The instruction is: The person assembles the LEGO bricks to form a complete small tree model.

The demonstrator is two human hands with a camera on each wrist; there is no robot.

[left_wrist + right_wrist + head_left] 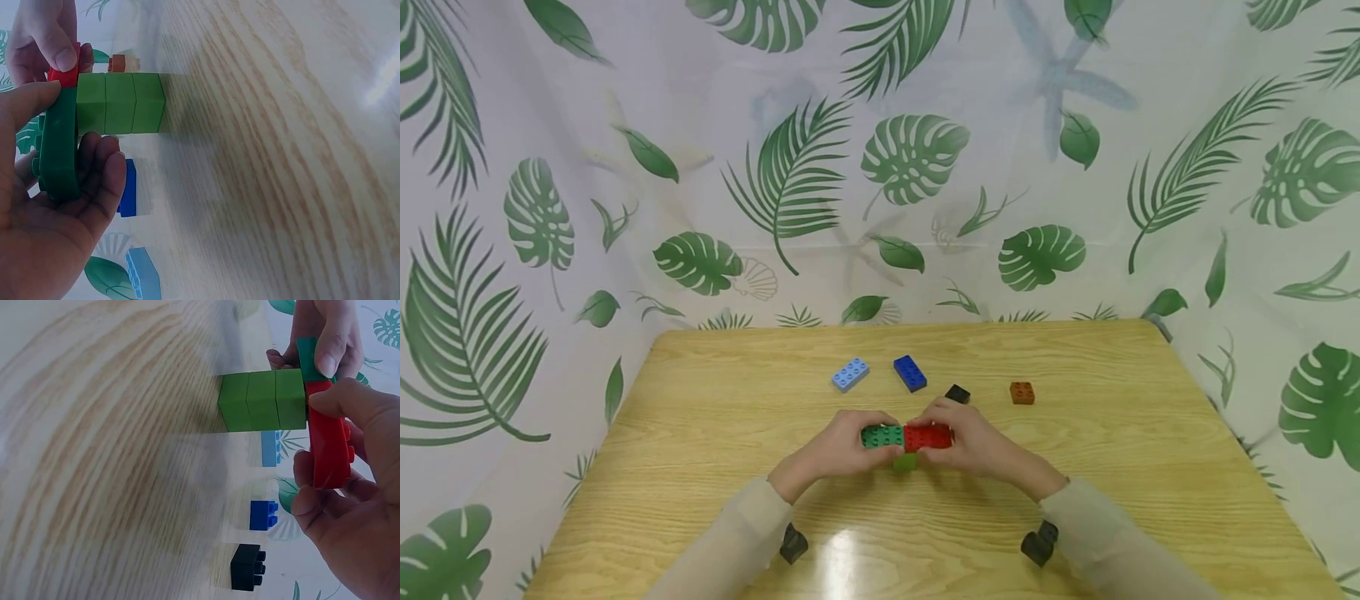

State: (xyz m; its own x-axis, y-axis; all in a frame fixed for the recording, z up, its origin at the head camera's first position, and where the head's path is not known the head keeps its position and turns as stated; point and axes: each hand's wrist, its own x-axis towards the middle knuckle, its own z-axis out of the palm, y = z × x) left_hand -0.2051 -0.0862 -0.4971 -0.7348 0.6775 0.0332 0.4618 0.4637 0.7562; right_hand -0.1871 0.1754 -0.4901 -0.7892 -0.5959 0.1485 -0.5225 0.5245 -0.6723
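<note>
My left hand (844, 446) grips a dark green brick (59, 147), thumb on the near side and fingers on the far side. A red brick (328, 440) is pinched the same way in my right hand (976, 443). The two bricks lie end to end, studs up. Below their meeting ends stands a column of three light green bricks (120, 103), upright on the wooden table (737, 392). In the right wrist view the red brick's inner end sits over the top light green brick (291, 400), and its outer part overhangs the column.
Beyond the hands lie a light blue brick (850, 375), a dark blue brick (910, 373), a black brick (957, 393) and an orange-brown brick (1022, 392). A leaf-printed cloth (925, 275) hangs behind the table. Dark devices (1040, 543) show beneath both sleeves.
</note>
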